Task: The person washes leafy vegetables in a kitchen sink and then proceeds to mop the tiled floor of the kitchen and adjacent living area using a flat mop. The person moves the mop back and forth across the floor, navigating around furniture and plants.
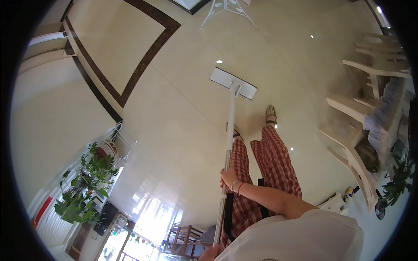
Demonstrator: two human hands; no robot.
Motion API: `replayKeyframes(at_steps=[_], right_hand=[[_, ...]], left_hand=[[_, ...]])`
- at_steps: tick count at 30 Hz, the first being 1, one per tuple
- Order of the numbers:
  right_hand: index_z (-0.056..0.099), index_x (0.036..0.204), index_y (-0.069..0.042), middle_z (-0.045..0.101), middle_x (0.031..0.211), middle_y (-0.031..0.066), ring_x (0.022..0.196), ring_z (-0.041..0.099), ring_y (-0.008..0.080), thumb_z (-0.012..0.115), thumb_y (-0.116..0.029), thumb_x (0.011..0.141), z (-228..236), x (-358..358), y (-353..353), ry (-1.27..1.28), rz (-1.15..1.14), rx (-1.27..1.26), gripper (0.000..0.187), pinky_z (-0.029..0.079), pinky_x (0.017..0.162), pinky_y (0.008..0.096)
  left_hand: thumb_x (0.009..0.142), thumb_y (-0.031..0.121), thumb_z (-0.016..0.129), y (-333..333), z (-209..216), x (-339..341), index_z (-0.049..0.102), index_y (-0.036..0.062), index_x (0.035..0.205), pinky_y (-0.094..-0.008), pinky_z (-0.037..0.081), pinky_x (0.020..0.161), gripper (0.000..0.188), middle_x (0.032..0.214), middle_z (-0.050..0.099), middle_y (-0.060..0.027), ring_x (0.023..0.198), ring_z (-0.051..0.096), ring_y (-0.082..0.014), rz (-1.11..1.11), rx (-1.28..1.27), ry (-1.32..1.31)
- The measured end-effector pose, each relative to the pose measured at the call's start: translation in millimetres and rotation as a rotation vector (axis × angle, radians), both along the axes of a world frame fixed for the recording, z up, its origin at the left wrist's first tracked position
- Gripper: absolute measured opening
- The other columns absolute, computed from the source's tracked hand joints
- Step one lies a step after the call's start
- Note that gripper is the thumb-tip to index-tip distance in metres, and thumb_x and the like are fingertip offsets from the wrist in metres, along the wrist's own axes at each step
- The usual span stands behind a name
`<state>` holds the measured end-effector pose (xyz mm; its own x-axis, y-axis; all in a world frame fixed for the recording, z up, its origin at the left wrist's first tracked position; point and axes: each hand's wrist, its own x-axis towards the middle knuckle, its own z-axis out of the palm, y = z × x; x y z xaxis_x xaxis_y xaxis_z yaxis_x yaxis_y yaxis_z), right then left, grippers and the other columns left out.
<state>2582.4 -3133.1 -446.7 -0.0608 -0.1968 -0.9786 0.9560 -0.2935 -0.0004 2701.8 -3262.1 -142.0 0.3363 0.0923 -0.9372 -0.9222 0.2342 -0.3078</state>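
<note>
A flat mop lies across the middle of the view, its white rectangular head (222, 78) resting on the floor ahead of my feet. From the head a white and silver pole (230, 117) slants back toward my body. My right hand (228, 177) is closed round the middle of the pole, with a red band and a bracelet on the wrist. Lower down, at the bottom edge, my left hand (210, 252) wraps the upper end of the pole and shows only in part.
Glossy beige floor tiles (187, 122) carry a dark brown border strip (148, 56). A potted plant (87, 187) stands at the left. Pale wooden chairs (348, 108) line the right side. A white metal stand (226, 8) is at the far edge, and a wooden chair (187, 237) is at the bottom.
</note>
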Motion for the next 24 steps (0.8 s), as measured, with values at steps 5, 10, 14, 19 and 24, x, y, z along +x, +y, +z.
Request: replayKeyframes(at_steps=[5, 10, 14, 19, 24], right_hand=[[0.041, 0.063, 0.003, 0.047, 0.047, 0.0126, 0.036, 0.051, 0.0236, 0.050, -0.007, 0.086, -7, -63, 42, 0.143, 0.073, 0.071, 0.027, 0.044, 0.032, 0.0380], [0.040, 0.068, 0.003, 0.047, 0.049, 0.0125, 0.036, 0.052, 0.0234, 0.048, -0.011, 0.088, -32, -152, 129, 0.280, -0.087, 0.126, 0.026, 0.045, 0.033, 0.0373], [0.041, 0.061, -0.002, 0.044, 0.046, 0.0099, 0.035, 0.047, 0.0214, 0.050, -0.017, 0.087, -67, -208, 215, 0.348, -0.070, 0.255, 0.031, 0.041, 0.033, 0.0371], [0.041, 0.060, -0.002, 0.044, 0.047, 0.0092, 0.037, 0.048, 0.0188, 0.050, -0.010, 0.081, -99, -258, 332, 0.385, -0.106, 0.510, 0.024, 0.042, 0.033, 0.0348], [0.043, 0.065, -0.001, 0.046, 0.050, 0.0097, 0.038, 0.050, 0.0188, 0.050, -0.010, 0.081, -113, -240, 371, 0.287, -0.162, 0.661, 0.020, 0.042, 0.032, 0.0344]], left_hand=[[0.097, 0.050, 0.034, 15, -14, -47, 0.042, 0.0106, 0.076, -0.0263, 0.027, 0.041, 0.045, 0.051, 0.032, 0.0005, 0.042, 0.031, -0.0102, 0.337, 0.144, -0.199], [0.097, 0.050, 0.033, 81, -64, -138, 0.042, 0.0105, 0.078, -0.0272, 0.027, 0.041, 0.045, 0.052, 0.031, -0.0001, 0.043, 0.030, -0.0108, 0.420, 0.219, -0.243], [0.095, 0.050, 0.039, 145, -117, -197, 0.039, 0.0114, 0.078, -0.0265, 0.028, 0.039, 0.042, 0.051, 0.030, 0.0010, 0.041, 0.028, -0.0092, 0.359, 0.267, -0.186], [0.091, 0.057, 0.043, 222, -189, -252, 0.037, 0.0121, 0.078, -0.0269, 0.031, 0.039, 0.047, 0.052, 0.028, 0.0023, 0.041, 0.026, -0.0078, 0.080, 0.395, -0.025], [0.093, 0.052, 0.041, 244, -193, -251, 0.036, 0.0131, 0.078, -0.0258, 0.030, 0.040, 0.043, 0.055, 0.030, 0.0041, 0.043, 0.028, -0.0065, 0.020, 0.404, 0.000]])
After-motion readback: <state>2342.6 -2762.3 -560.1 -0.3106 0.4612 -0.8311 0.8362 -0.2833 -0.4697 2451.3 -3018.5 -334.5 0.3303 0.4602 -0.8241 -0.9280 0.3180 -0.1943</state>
